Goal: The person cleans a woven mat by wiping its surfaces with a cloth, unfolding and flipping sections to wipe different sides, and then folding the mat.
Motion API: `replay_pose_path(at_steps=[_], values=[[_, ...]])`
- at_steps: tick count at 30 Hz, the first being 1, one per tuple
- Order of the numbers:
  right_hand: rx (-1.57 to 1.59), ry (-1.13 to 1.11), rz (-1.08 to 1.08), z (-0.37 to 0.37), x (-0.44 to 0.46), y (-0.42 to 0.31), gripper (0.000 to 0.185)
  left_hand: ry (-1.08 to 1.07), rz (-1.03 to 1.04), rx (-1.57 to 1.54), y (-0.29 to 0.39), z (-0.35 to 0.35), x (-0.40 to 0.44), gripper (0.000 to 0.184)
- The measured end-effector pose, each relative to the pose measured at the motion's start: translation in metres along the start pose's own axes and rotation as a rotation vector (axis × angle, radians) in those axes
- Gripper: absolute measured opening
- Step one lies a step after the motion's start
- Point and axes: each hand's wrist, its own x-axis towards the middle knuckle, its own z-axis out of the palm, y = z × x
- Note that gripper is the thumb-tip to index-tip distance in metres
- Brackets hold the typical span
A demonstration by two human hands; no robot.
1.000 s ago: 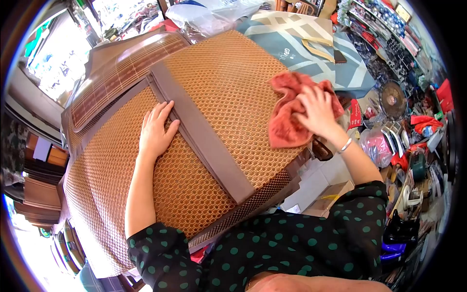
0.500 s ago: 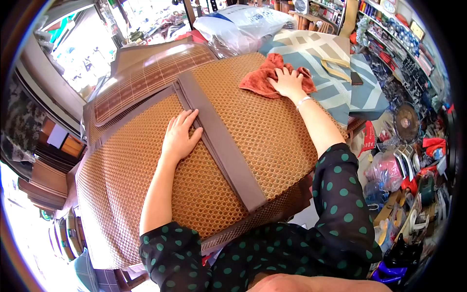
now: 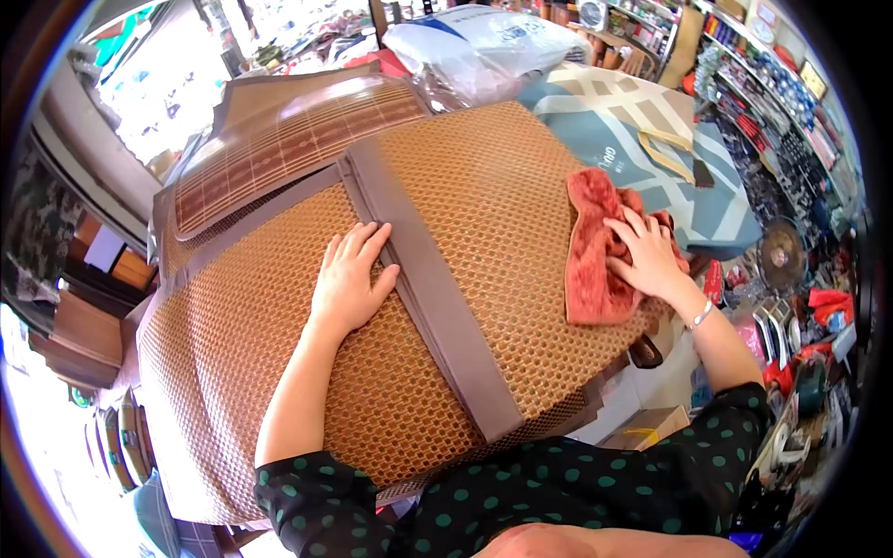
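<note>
A woven brown mat (image 3: 493, 195) with a wide dark brown fabric band (image 3: 437, 288) is spread over a stack in front of me. My left hand (image 3: 353, 279) lies flat on the weave, its fingertips at the band's left edge, thumb apart. Over at the mat's right edge, my right hand (image 3: 648, 256) presses down on a crumpled rusty-red cloth (image 3: 605, 251), its fingers bent over the fabric. A bracelet sits on the right wrist. Part of the cloth is hidden beneath that hand.
Behind the mat lie a plaid brown mat (image 3: 298, 139) and a white plastic-wrapped package (image 3: 493, 46). A blue-and-beige patterned bag (image 3: 642, 139) with a yellow strap stands at the back right. Crowded shelves (image 3: 772, 84) and a fan (image 3: 781, 251) line the right side.
My right hand has carried the cloth from the mat's far edge toward me and to the right. My left hand stays in place on the mat. The view has shifted slightly.
</note>
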Motion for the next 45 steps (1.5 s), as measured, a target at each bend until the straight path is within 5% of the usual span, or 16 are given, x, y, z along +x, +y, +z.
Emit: replay_pose_path(at_steps=[12, 15, 21, 24, 27, 29, 32, 34, 36, 37, 40, 45], values=[[0.004, -0.012, 0.273, 0.080, 0.297, -0.041, 0.062, -0.055, -0.083, -0.007, 0.000, -0.002, 0.000, 0.058], [-0.008, 0.014, 0.210, 0.077, 0.289, -0.054, 0.060, -0.058, -0.091, -0.015, -0.001, -0.001, 0.000, 0.059], [0.182, 0.108, -0.386, 0.031, 0.151, -0.130, 0.058, 0.014, -0.054, -0.207, -0.011, -0.010, -0.002, 0.056], [0.179, 0.129, -0.645, 0.007, 0.079, -0.148, 0.068, -0.103, -0.221, 0.052, -0.038, -0.059, -0.035, 0.060], [0.272, 0.091, -0.710, -0.007, 0.034, -0.137, 0.068, 0.205, -0.871, -0.037, -0.047, -0.127, -0.126, 0.062], [0.208, 0.076, -0.589, 0.004, 0.039, -0.108, 0.067, 0.537, -0.765, 0.109, -0.153, -0.127, -0.260, 0.058], [0.073, 0.081, -0.282, 0.026, 0.071, -0.056, 0.052, 0.790, -1.089, 0.226, -0.149, -0.150, -0.415, 0.060], [-0.043, 0.070, -0.181, 0.033, 0.101, -0.039, 0.052, 1.160, -1.288, 0.015, -0.149, -0.131, -0.495, 0.070], [-0.075, 0.160, -0.157, 0.054, 0.133, -0.039, 0.054, 1.256, -1.399, -0.045, -0.179, -0.110, -0.561, 0.082], [-0.046, 0.155, -0.118, 0.057, 0.148, -0.052, 0.055, 1.397, -1.460, -0.339, -0.144, -0.112, -0.528, 0.084], [0.120, 0.147, -0.160, 0.049, 0.168, -0.115, 0.056, 1.497, -1.178, -1.129, -0.155, -0.108, -0.551, 0.049], [0.325, 0.109, -0.702, -0.003, 0.087, -0.228, 0.059, 1.609, -1.143, -1.027, -0.149, -0.147, -0.524, 0.036]])
